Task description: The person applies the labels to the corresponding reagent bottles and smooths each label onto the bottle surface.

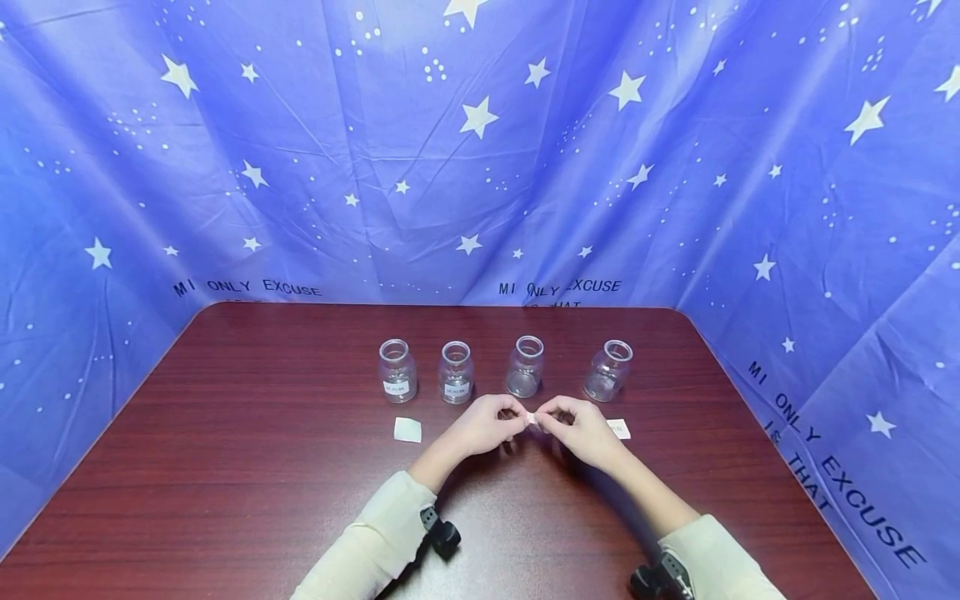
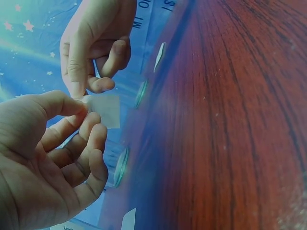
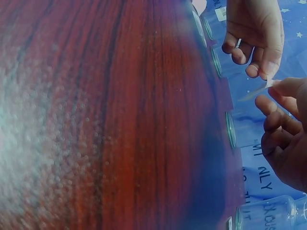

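Between the fingertips of both hands is a small white paper label (image 1: 532,418), held above the table in front of the jars. My left hand (image 1: 483,427) pinches one edge of it between thumb and index finger. From the other side, my right hand (image 1: 585,432) pinches the same edge with thumb and fingertip. In the left wrist view the label's sheet (image 2: 108,111) hangs from the pinch; the right wrist view shows it nearly edge-on. Just behind the hands stands a clear glass jar (image 1: 525,367) with no label visible.
Two glass jars at left, the outer (image 1: 397,367) and inner (image 1: 456,367), bear printed labels. Another jar (image 1: 611,367) stands at right. A blank white paper piece (image 1: 407,430) and a printed label (image 1: 619,428) lie on the table (image 1: 247,467). A starry blue curtain (image 1: 405,150) surrounds it.
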Available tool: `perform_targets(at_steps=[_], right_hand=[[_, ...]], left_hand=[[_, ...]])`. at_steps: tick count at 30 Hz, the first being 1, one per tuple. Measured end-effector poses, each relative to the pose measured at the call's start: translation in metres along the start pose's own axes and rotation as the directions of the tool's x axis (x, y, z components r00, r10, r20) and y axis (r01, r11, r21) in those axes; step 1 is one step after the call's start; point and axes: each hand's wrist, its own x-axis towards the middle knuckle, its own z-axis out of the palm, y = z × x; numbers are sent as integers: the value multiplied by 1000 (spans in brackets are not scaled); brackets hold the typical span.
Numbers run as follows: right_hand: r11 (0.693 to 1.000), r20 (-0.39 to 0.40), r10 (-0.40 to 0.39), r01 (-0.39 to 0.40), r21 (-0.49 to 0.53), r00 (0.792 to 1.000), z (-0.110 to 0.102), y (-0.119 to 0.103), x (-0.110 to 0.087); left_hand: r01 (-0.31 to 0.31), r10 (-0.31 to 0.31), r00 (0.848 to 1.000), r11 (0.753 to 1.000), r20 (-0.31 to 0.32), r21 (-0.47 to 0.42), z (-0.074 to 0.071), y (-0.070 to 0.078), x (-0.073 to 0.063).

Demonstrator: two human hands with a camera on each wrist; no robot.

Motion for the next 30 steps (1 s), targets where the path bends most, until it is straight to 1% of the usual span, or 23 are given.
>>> perform_targets(at_steps=[7, 11, 15, 23, 27, 30], right_hand=[[999, -17, 40, -40, 20, 999, -1, -1, 1], [996, -24, 81, -81, 38, 996, -2, -1, 2], [991, -38, 117, -115, 63, 992, -3, 1, 3], [985, -83, 143, -134, 105, 986, -5, 6, 3], [982, -105, 162, -150, 117, 981, -5, 5, 3], [979, -122, 175, -159, 129, 977, -4, 4, 2]], left_hand=[[2, -2, 1000, 1000, -2, -4, 0, -1, 0], [6, -6, 1000, 1000, -4, 4, 0, -2, 0], [24, -24, 1000, 1000, 3, -1, 0, -3, 0], [56, -55, 998, 998, 15, -42, 0, -5, -1], [70, -68, 998, 994, 16, -79, 0, -6, -2], [72, -71, 997, 994, 16, -85, 0, -5, -3]])
